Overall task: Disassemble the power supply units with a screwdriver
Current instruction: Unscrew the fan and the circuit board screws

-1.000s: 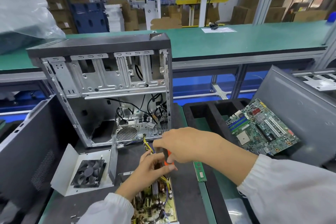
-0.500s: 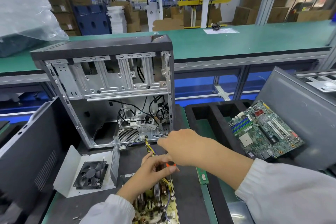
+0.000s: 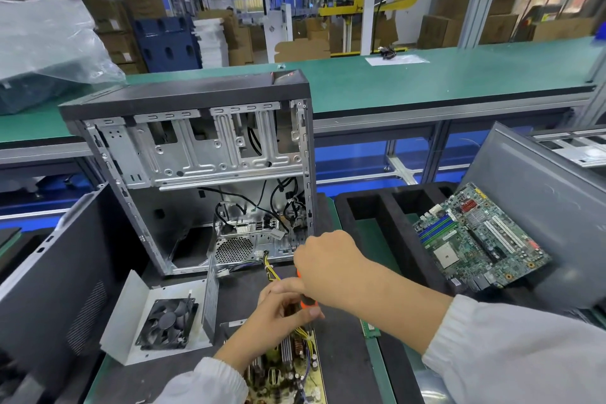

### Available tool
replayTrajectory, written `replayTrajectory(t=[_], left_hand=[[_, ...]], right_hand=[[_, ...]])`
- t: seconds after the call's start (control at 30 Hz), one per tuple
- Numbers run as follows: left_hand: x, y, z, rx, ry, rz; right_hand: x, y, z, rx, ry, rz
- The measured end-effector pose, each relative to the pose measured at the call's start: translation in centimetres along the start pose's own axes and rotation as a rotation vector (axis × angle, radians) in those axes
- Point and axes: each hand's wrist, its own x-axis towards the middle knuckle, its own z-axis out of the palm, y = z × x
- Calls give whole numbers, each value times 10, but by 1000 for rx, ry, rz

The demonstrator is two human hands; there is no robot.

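Working over the exposed power supply board (image 3: pixel 288 367), you hold the screwdriver (image 3: pixel 305 300) upright in your right hand (image 3: pixel 328 267), whose grip is closed round the orange-and-black handle, while your left hand (image 3: pixel 278 311) pinches the lower handle with thumb and fingers to steady it. The board lies flat on the dark surface (image 3: pixel 337 357) at the near edge, just in front of the open computer case (image 3: pixel 196 174), with its yellow wires (image 3: pixel 270 267) running up toward the case. Judge the board as light but stiff and fragile: its coils, heat-sink fins and capacitors stand proud and would snap or bend under side load, so it is best lifted by its bare edges, never by the components or the wires (the tip of the driver is hidden behind your left hand, so which screw it sits in cannot be told). The removed metal cover with fan (image 3: pixel 167 321) lies to the left of the board, light and rigid, with thin sheet edges that could be sharp. A motherboard (image 3: pixel 478 236) leans against a grey panel in the black foam tray (image 3: pixel 373 207) to the right, well apart from the work. Compared with the earlier frames, both hands remain in nearly the same place over the board's far end; the left thumb now sits a little lower across the handle, and the view has tilted slightly downward.
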Motion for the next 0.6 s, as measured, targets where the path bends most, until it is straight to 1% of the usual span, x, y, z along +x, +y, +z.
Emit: replayTrajectory(t=[0.03, 0.17, 0.33, 0.43, 0.5, 0.6], left_hand=[[0, 0, 0, 9, 3, -10], [2, 2, 0, 19, -16, 38], [3, 4, -3, 105, -31, 22], [3, 6, -3, 110, -37, -1], [2, 8, -3, 106, -46, 14], [1, 10, -2, 38, -21, 42]], right_hand=[[0, 0, 0, 9, 4, -13], [1, 3, 0, 45, -21, -51], [-3, 8, -12, 99, -164, -145], [-3, 11, -14, 158, -195, -186], [-3, 10, -13, 173, -151, -143], [0, 6, -9, 63, 7, -32]])
